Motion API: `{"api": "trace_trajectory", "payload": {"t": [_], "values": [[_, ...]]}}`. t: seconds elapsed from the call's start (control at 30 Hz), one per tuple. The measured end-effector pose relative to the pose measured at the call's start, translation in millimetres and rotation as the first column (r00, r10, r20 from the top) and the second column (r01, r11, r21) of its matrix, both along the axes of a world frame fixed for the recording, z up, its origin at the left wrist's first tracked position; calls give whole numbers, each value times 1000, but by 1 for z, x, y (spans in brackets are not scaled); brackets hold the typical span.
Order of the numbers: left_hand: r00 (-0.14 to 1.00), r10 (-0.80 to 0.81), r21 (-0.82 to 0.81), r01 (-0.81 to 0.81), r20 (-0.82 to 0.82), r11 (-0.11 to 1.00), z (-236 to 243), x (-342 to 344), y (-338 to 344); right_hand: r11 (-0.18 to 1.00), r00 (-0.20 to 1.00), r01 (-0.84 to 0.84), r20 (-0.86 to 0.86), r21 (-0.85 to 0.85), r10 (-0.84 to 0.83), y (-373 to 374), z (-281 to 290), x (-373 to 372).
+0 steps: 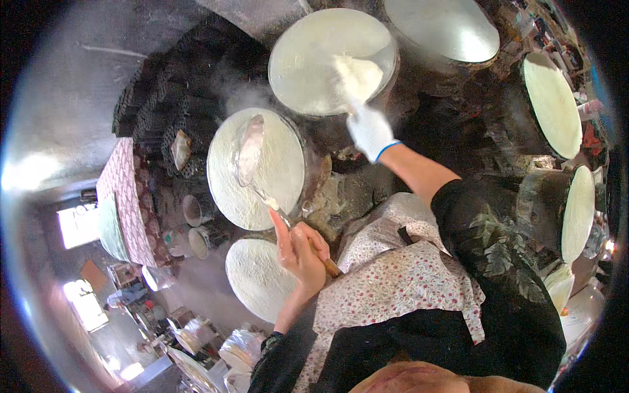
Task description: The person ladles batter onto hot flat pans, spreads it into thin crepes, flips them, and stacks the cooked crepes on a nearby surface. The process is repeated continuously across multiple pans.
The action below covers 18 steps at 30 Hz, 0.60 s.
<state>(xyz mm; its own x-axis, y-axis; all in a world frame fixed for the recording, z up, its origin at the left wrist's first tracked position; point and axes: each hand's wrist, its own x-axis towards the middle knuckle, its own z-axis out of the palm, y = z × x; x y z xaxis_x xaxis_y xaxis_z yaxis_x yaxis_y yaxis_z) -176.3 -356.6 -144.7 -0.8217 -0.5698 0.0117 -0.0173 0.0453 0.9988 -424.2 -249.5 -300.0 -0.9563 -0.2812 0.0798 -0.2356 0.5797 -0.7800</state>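
My left hand (303, 254), bare, is closed round the handle of a ladle (249, 152). The ladle's wide bowl, whitish with batter, hangs over a round griddle (282, 170) covered in a pale layer. My right hand (369, 132), in a white glove with a blue cuff, is closed at the near rim of a larger round griddle (298, 69). From it reaches a pale, fan-shaped spreader (358, 77), blurred by motion, over that griddle's surface. Thin whitish batter coats the griddle, and the spreader's exact edge is hard to make out.
Another pale-coated griddle (259, 278) lies beside my left forearm. A shiny griddle (452, 29) stands at the far right, with two more coated ones (552, 105) (578, 213) along the right. Dark stacked honeycomb pieces (177, 85) stand at the left. Steam hangs near the griddles.
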Motion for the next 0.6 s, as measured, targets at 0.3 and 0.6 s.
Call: {"api": "trace_trajectory", "payload": {"t": [0.3,0.6], "values": [[994,-106,-78,104,-17,991,-5,-32,19,995,976,45,207,90,-63,84,12,-6],[995,-50,153,62,-82,986,32,-72,51,991,998,8,61,137,-17,112,3,-44]]}}
